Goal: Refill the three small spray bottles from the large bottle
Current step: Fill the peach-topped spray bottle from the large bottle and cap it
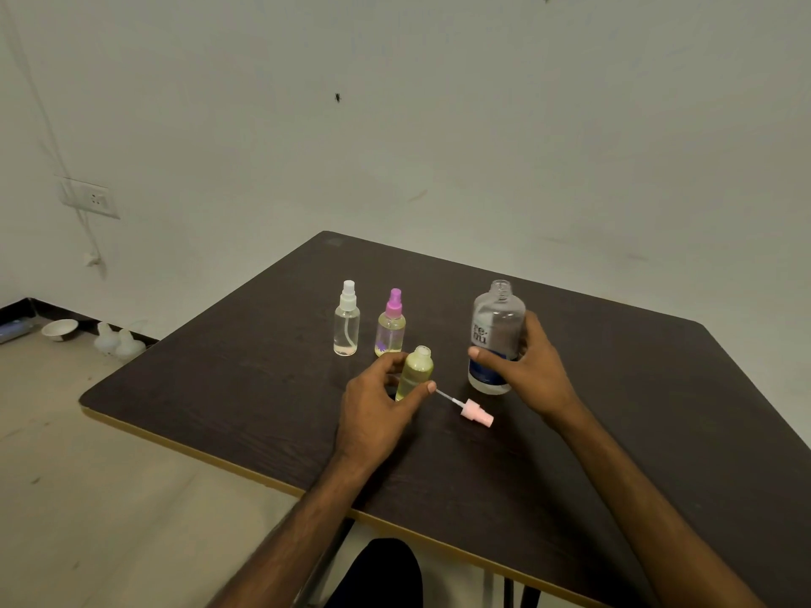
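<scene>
Head view, left to right from the large clear plastic bottle (496,340), uncapped, labelled "re-nu", clasped by the right hand (522,370) on the dark wood-grain table (219,388): farthest left a white-capped clear spray bottle (346,320), a purple-capped one (390,324), then the left hand (377,405) gripping an open yellowish bottle (414,373); a pink sprayer top (476,412) lies just before it.

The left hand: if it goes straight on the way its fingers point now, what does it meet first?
The left hand already holds the uncapped small bottle. Straight beyond, up and slightly right, probably the purple-capped spray bottle comes first, though depth is unclear.
</scene>
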A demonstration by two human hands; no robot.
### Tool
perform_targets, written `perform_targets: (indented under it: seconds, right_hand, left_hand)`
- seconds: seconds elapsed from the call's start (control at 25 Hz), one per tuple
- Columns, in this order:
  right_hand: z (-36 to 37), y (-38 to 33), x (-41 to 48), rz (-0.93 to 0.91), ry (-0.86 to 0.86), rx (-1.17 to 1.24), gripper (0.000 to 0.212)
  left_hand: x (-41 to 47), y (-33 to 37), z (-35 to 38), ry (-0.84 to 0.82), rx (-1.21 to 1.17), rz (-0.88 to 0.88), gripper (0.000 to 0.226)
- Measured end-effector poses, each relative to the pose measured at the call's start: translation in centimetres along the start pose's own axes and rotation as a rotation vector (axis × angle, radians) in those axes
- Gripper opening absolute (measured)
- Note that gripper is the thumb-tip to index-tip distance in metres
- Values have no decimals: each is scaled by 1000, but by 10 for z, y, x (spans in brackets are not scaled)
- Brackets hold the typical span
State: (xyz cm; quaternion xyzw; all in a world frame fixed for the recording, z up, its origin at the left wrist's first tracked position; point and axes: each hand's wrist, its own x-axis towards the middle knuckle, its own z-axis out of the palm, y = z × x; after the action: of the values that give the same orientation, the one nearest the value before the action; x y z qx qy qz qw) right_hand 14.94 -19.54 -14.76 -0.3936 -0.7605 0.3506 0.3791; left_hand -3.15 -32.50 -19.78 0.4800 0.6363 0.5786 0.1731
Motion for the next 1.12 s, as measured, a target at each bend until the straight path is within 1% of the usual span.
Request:
perform_targets:
  seconds: [0.08, 0.2, 0.4, 0.52, 0.56, 0.6, 0.68, 0.72, 0.76, 0.8, 0.84, 0.88, 0.96, 1.04, 1.12]
  right_hand:
    - [-4, 8, 1, 74, 53, 33, 80]
    - [-11, 15, 1, 119, 112, 29, 80]
    - [-12, 20, -5, 109, 124, -33, 82]
    - [-9, 19, -11, 131, 111, -40, 89]
    - [-8, 18, -14, 136, 152, -48, 91]
    - [-8, 16, -20, 131, 236, -84, 91]
    - [-4, 4, -39, 99, 466, -248, 77]
    - [0, -5, -50, 65, 524, -337, 66]
    - [7, -15, -61, 20, 480, -389, 53]
    - [16, -24, -72, -27, 342, -399, 40]
    - [26, -34, -83, -76, 165, -395, 31]
    - [36, -38, -90, -140, 5, -414, 27]
    - [53, -35, -98, -283, -196, -510, 30]
    - [61, -29, -96, -357, -277, -592, 38]
    - [62, -27, -93, -402, -276, -633, 38]
  left_hand:
    - [0, 0, 0, -7, -1, -6, 51]
    - [0, 0, 0, -13, 3, -4, 50]
    - [0, 0, 0, -10, 2, -6, 49]
    - [0, 1, 0, -9, 2, -10, 51]
    - [0, 1, 1, -10, 1, -10, 51]
    - [0, 1, 1, -9, 2, -11, 51]
    - [0, 1, 1, -2, 4, -11, 50]
    - [1, 1, 1, 1, 5, -7, 49]
    - [1, 0, 1, 5, 7, -3, 48]
    - [1, -1, 2, 9, 9, 1, 46]
    - [0, -2, 1, 13, 8, 6, 44]
    - [0, -3, 1, 17, 4, 11, 42]
    - [0, -4, 0, 11, 4, 19, 43]
    - [0, -3, 0, 3, 2, 13, 46]
    - [0, -1, 0, 3, -20, 5, 45]
